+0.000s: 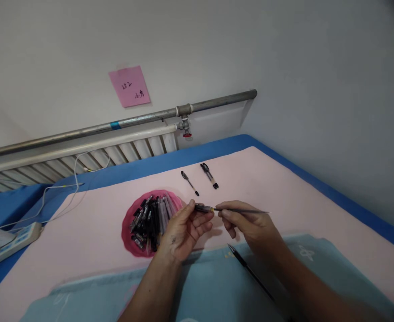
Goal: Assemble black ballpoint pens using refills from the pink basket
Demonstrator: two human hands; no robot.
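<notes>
Between the thumb and fingers of my left hand (185,230) is a short pen barrel (203,208), dark at one end with a yellowish band at the other. My right hand (242,221) pinches a thin dark pen refill (250,210), its end meeting the barrel's opening; how far it goes in is not visible. Below my hands, an uncapped pen piece with a black grip and pointed tip (247,266) lies slanted on the blue-green cloth (210,286). Beyond them, one capped pen (190,183) and a small group of capped pens (209,175) lie on the pink tabletop.
Left of my hands stands a pink bowl (127,237) heaped with black and clear pen parts (150,219). A power strip (15,245) with white cables sits at the far left. Behind the table are a radiator (130,152), a metal pipe (150,117) and walls.
</notes>
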